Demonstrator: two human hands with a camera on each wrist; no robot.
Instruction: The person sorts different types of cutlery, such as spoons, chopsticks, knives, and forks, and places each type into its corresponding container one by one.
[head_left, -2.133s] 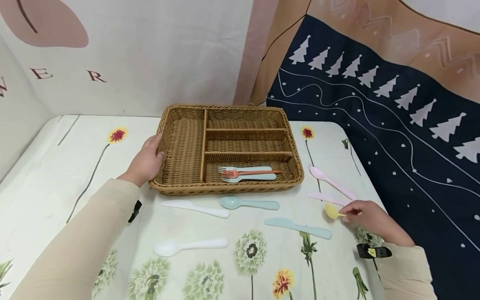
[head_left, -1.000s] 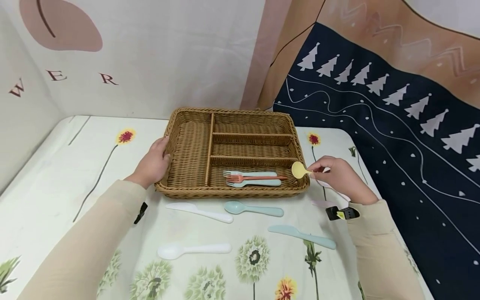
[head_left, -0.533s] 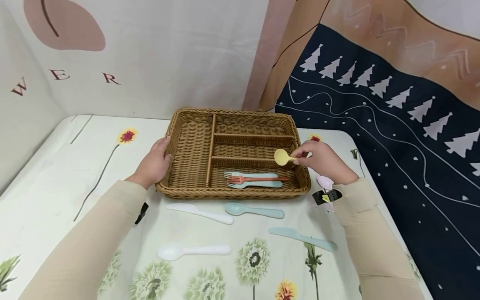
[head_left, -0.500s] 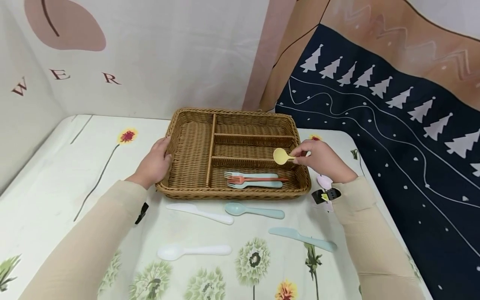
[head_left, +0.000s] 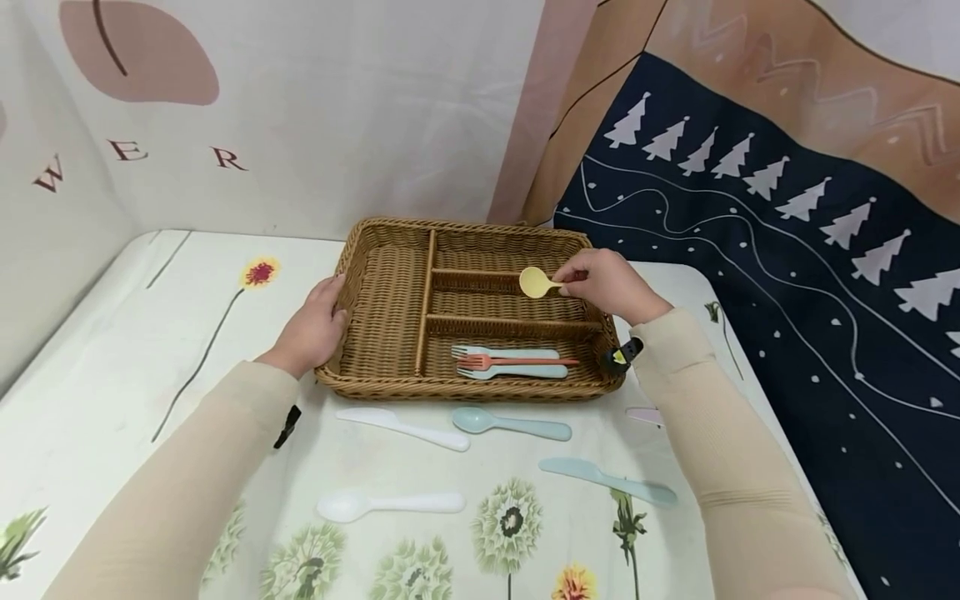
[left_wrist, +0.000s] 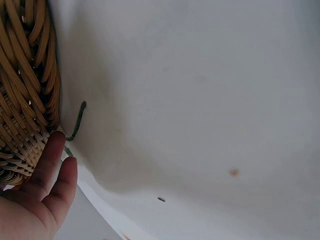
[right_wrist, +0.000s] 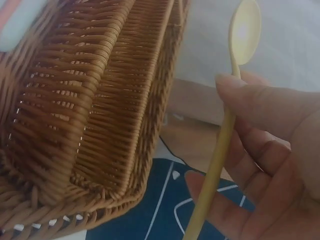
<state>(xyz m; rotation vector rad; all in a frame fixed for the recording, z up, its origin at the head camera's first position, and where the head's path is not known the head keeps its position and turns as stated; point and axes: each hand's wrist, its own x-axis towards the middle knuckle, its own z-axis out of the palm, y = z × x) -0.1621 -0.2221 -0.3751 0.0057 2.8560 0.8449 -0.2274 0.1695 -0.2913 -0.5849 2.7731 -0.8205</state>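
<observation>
A yellow spoon (head_left: pixel 534 282) is pinched by its handle, close to the bowl, between the thumb and fingers of my right hand (head_left: pixel 606 285). In the head view it overlaps the middle right compartment of the brown wicker cutlery tray (head_left: pixel 408 388); the right wrist view shows the spoon (right_wrist: pixel 245 32) held off the tray's wickerwork (right_wrist: pixel 85 100). My left hand (head_left: pixel 309 329) rests against the tray's left side, its thumb at the rim. Extended fingers (left_wrist: pixel 50 155) lie by the outer wall in the left wrist view. Two light blue forks (head_left: pixel 517 372) and an orange fork (head_left: pixel 525 362) lie in the front compartment.
In front of the tray lie a white knife (head_left: pixel 405 428), a light blue spoon (head_left: pixel 517 425), a light blue knife (head_left: pixel 607 479) and a white spoon (head_left: pixel 390 502). A pink knife (head_left: pixel 645 415) shows partly beside my right sleeve. Hanging cloths stand behind the table.
My right hand has picked up the yellow spoon from the table at right and carried it left and back over the tray. The left hand stays at the tray's side. The pink spoon is now hidden.
</observation>
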